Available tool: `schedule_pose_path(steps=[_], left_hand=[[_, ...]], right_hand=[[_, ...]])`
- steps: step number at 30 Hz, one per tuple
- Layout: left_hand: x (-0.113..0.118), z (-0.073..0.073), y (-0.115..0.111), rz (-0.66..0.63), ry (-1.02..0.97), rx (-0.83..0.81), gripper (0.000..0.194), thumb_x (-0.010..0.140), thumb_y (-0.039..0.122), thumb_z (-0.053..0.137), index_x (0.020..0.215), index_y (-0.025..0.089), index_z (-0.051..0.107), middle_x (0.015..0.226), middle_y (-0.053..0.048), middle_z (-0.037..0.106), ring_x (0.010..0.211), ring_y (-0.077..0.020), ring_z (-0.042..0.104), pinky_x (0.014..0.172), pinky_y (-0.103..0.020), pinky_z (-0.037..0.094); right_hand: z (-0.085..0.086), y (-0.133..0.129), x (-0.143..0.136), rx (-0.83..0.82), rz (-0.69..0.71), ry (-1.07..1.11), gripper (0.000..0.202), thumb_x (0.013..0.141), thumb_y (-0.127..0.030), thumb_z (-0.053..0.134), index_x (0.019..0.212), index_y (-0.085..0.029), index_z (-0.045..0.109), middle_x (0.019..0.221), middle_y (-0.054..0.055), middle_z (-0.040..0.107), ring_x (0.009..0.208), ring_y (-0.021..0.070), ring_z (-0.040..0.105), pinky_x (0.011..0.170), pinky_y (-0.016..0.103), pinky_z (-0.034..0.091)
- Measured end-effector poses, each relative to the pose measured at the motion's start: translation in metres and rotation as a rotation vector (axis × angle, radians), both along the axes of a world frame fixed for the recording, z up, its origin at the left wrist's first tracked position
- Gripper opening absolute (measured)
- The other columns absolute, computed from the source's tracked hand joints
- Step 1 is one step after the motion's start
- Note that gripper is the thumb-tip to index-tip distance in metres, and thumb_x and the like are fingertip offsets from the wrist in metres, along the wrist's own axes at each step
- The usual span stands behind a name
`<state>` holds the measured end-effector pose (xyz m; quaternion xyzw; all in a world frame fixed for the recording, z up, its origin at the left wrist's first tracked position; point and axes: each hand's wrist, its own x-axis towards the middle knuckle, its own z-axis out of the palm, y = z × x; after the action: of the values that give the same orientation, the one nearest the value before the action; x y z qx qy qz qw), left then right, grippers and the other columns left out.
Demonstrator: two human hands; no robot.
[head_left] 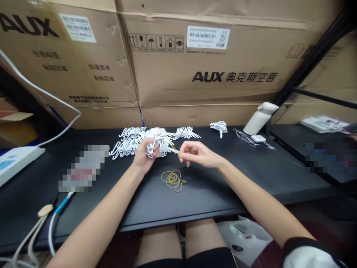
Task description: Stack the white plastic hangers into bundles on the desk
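My left hand [145, 154] is wrapped round a bundle of thin white hook-shaped pieces [151, 146]. To its right, my right hand [192, 153] pinches a yellow rubber band [174, 148] by the bundle's free ends. More white hook pieces [122, 148] lie in rows on the black table, to the left of and behind my left hand. Another row [186, 132] sits behind my right hand, and a small separate bunch [219, 127] is farther right. Loose yellow rubber bands [173, 179] lie in a heap on the table, nearer to me than both hands.
On the black table [212, 193] stand a white bottle [260, 118], glasses [244, 137] and a small white case [259, 138] at the right. A blurred object [86, 167], cables [51, 227] and a white box [16, 162] are at the left. Large cartons [167, 74] wall the back.
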<state>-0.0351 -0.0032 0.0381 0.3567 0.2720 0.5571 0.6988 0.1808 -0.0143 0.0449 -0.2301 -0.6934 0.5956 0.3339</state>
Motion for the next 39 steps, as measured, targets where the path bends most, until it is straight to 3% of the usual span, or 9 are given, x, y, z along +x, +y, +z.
schedule_pose_path(steps=[3,7,9,13,21,28,39], left_hand=[[0.0,0.002,-0.001,-0.021,-0.009,-0.003,0.022,0.069,0.024,0.061,0.085,0.009,0.064,0.046,0.007,0.043,0.035,-0.0045,0.032,0.037,-0.018,0.03],[-0.005,0.005,0.0,-0.116,-0.101,-0.014,0.025,0.069,0.026,0.06,0.086,0.009,0.064,0.043,0.008,0.037,0.033,-0.0037,0.028,0.035,-0.017,0.027],[-0.007,0.005,0.001,-0.095,-0.13,-0.021,0.023,0.071,0.026,0.059,0.086,0.01,0.064,0.044,0.008,0.037,0.034,-0.0039,0.03,0.035,-0.017,0.027],[-0.005,0.006,0.0,-0.067,-0.112,-0.044,0.019,0.073,0.028,0.06,0.084,0.012,0.062,0.045,0.008,0.037,0.034,-0.0041,0.031,0.036,-0.017,0.027],[-0.004,0.007,0.0,-0.08,-0.101,-0.049,0.018,0.074,0.026,0.056,0.084,0.012,0.062,0.047,0.007,0.039,0.035,-0.0046,0.031,0.035,-0.017,0.027],[-0.003,0.006,0.0,-0.094,-0.094,-0.029,0.015,0.073,0.023,0.056,0.081,0.011,0.062,0.046,0.006,0.041,0.035,-0.0054,0.032,0.035,-0.018,0.028],[-0.002,-0.001,0.004,-0.076,-0.027,-0.029,0.028,0.066,0.026,0.062,0.089,0.01,0.063,0.049,0.005,0.05,0.036,-0.0065,0.038,0.036,-0.019,0.031]], right_hand=[[0.002,0.001,0.007,-0.082,0.107,0.056,0.027,0.079,-0.039,0.069,0.079,-0.016,0.056,0.071,0.0,0.06,0.058,0.0083,0.054,0.055,0.023,0.049],[0.005,0.011,0.02,-0.122,-0.085,0.263,0.026,0.075,-0.037,0.073,0.072,-0.018,0.056,0.066,-0.003,0.055,0.054,0.007,0.048,0.052,0.023,0.047],[0.006,0.013,0.022,-0.072,-0.15,0.174,0.023,0.074,-0.035,0.074,0.072,-0.017,0.06,0.073,0.0,0.061,0.061,0.0092,0.054,0.056,0.024,0.05],[0.002,0.007,0.013,-0.004,-0.134,-0.054,0.021,0.073,-0.033,0.074,0.076,-0.014,0.065,0.078,0.005,0.069,0.072,0.0136,0.064,0.063,0.026,0.053],[-0.012,0.001,-0.006,-0.049,-0.236,-0.038,0.029,0.056,-0.024,0.084,0.072,-0.015,0.062,0.069,0.0,0.066,0.064,0.0118,0.065,0.068,0.028,0.055],[-0.018,0.001,-0.007,-0.058,-0.123,-0.065,0.025,0.062,-0.029,0.082,0.072,-0.013,0.065,0.068,0.003,0.068,0.058,0.0111,0.062,0.055,0.023,0.05],[-0.029,-0.015,-0.02,-0.039,-0.053,-0.238,0.037,0.06,-0.04,0.082,0.069,-0.014,0.058,0.053,-0.002,0.061,0.043,0.0091,0.055,0.041,0.019,0.043]])
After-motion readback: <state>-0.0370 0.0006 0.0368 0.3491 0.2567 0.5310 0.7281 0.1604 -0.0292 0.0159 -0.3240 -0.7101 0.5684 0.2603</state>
